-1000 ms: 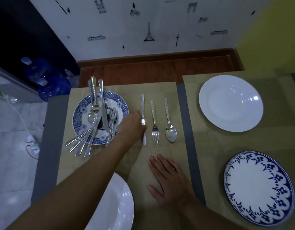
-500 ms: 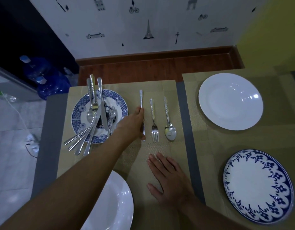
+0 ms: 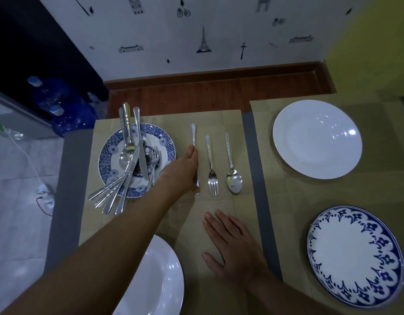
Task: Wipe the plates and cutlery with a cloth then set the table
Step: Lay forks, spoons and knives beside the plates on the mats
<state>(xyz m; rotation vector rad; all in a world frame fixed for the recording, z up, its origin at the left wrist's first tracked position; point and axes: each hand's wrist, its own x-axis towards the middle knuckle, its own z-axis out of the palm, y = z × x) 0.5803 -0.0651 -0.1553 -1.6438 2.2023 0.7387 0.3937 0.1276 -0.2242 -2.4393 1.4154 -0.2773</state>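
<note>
Toward the tabletop's far edge, my left hand (image 3: 184,171) seemingly pinches the knife (image 3: 193,135), right hand (image 3: 237,248) flat; a slip could skew the fork (image 3: 212,169).

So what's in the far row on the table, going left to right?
Blue plate piled with cutlery → knife → fork → spoon → white plate.

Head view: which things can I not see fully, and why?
All in the head view.
Silver table knife: middle hidden by the left hand, whose grip is unclear.
Plain white plate, bottom: under the left forearm, cut by the frame edge.
Cutlery pile on blue patterned plate: pieces overlap, number unclear.
</note>
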